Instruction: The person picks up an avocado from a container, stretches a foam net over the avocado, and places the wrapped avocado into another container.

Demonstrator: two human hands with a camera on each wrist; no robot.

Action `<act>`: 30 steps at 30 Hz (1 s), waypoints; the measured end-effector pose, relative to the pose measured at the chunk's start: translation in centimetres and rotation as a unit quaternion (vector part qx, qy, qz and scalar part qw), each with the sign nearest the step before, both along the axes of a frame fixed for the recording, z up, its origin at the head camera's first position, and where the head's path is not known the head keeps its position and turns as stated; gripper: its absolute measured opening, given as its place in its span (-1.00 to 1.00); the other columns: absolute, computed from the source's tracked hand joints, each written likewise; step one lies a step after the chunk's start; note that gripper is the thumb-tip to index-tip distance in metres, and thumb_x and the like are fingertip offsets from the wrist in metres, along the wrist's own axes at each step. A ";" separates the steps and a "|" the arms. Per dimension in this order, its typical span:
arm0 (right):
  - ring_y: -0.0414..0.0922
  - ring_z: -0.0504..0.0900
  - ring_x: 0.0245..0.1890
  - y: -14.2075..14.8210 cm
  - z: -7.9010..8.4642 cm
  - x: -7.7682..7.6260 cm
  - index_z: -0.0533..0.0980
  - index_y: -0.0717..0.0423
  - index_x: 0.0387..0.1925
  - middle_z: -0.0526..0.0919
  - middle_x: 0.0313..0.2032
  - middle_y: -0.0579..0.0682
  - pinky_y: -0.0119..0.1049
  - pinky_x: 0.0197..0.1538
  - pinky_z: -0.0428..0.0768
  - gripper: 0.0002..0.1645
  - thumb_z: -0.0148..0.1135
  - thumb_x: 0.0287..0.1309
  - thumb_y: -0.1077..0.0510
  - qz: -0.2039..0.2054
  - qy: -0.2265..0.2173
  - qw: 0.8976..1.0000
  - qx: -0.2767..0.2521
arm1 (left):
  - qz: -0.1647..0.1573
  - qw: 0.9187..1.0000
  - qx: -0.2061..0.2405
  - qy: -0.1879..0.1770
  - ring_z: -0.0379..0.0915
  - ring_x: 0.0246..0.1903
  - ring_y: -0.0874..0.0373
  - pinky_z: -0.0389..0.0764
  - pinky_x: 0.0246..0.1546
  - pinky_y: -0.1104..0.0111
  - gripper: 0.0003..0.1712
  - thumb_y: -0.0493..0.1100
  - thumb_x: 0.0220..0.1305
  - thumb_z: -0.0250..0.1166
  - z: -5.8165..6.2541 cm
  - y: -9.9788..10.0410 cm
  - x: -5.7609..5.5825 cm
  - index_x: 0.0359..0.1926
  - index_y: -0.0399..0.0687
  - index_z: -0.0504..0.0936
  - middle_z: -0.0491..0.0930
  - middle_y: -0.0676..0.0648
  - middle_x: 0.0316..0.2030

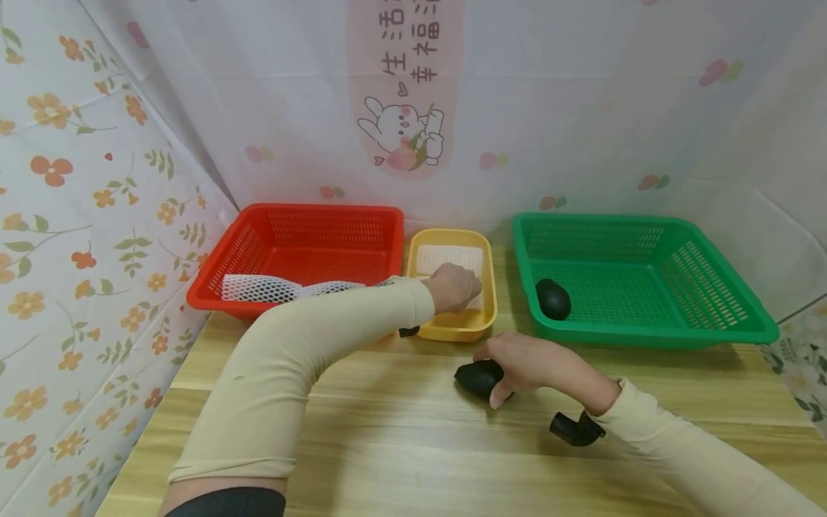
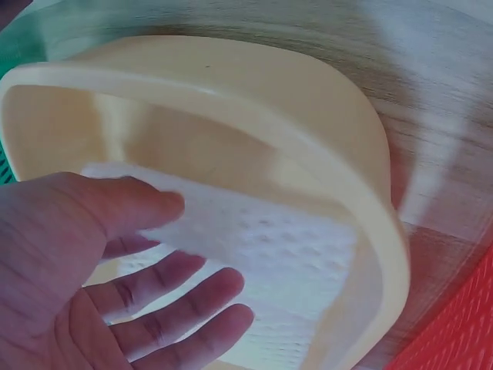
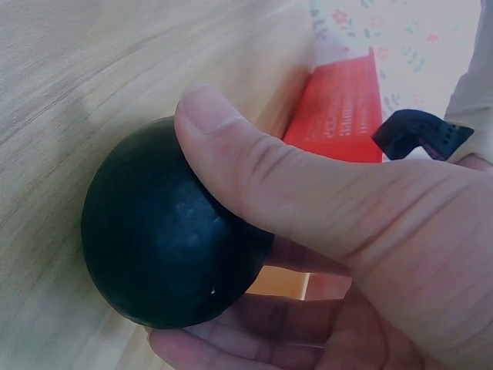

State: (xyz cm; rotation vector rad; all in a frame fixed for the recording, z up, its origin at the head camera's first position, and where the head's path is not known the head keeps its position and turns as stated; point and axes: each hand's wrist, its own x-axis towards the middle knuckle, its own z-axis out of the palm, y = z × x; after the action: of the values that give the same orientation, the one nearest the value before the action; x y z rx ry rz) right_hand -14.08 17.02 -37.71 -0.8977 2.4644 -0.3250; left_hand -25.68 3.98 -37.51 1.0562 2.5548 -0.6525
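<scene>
My left hand is over the small yellow basket. In the left wrist view, its thumb lies on a white foam net sleeve and the index fingertip goes out of sight behind it, pinching the edge. The other fingers are loosely bent. My right hand grips a dark, nearly black avocado just in front of the yellow basket, low over the wooden table. In the right wrist view, the thumb lies along one side of the avocado and the fingers curl beneath. Another dark avocado lies inside the green basket.
On the left stands a red basket with white foam net sleeves along its front side, partly behind my left arm. The wooden table runs in front. A printed curtain hangs behind the baskets.
</scene>
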 end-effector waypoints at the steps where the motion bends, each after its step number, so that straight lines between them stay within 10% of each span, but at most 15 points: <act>1: -0.10 0.58 -0.19 0.0 0.0 0.0 0.63 0.21 0.03 0.69 -0.15 -0.04 -0.11 -0.06 0.58 -0.30 0.69 -0.16 0.01 0.000 0.000 1.000 0.001 | 0.001 1.000 0.002 0.001 0.41 -0.35 0.19 0.64 -0.30 0.29 -0.86 -0.18 0.52 0.10 0.0 0.0 0.0 -0.04 0.02 0.58 0.52 0.02 -0.18; 8: -0.09 0.58 -0.18 0.0 0.0 0.0 0.63 0.18 0.03 0.69 -0.16 -0.05 -0.10 -0.04 0.59 -0.30 0.69 -0.16 -0.01 -0.006 -0.002 1.000 0.006 | -0.006 1.000 0.024 0.015 0.34 -0.38 0.17 0.60 -0.31 0.29 -0.87 -0.21 0.51 0.11 1.5 -0.5 -0.2 -0.05 -0.01 0.58 0.50 0.00 -0.21; 16: 0.03 0.62 -0.04 0.0 -0.1 0.1 0.61 0.26 0.09 0.69 -0.04 0.06 -0.05 0.03 0.60 -0.24 0.68 -0.14 -0.01 -0.012 -0.005 1.000 0.012 | -0.002 0.991 0.130 -0.006 0.43 -0.24 0.08 0.55 -0.29 0.32 -0.65 -0.32 0.36 0.22 7.2 -2.7 -0.1 0.12 0.04 0.52 0.53 -0.01 -0.19; 21: 0.05 0.62 -0.01 -0.1 0.1 0.1 0.60 0.26 0.10 0.68 -0.02 0.07 -0.04 0.05 0.59 -0.23 0.68 -0.13 0.00 -0.014 -0.005 1.000 0.014 | 0.005 0.983 0.186 0.005 0.44 -0.07 0.09 0.57 -0.16 0.26 -0.43 -0.32 0.35 0.23 10.3 -4.7 0.9 0.34 0.13 0.47 0.57 0.02 0.08; 30: 0.07 0.61 0.02 -0.3 0.1 0.1 0.59 0.26 0.13 0.67 0.01 0.09 -0.02 0.06 0.59 -0.22 0.68 -0.12 0.00 -0.021 -0.010 0.999 0.023 | 0.072 0.964 0.254 0.028 0.43 0.10 0.00 0.57 0.08 0.10 -0.34 -0.12 0.38 0.33 12.3 -10.3 4.0 0.45 0.08 0.40 0.47 -0.07 0.27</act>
State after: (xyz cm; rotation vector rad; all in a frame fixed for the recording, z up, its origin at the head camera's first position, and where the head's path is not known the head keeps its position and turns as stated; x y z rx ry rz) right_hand -13.99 16.75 -37.56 -0.8210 2.4645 -0.2887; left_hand -21.66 -6.33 -25.19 0.9848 2.8935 0.0213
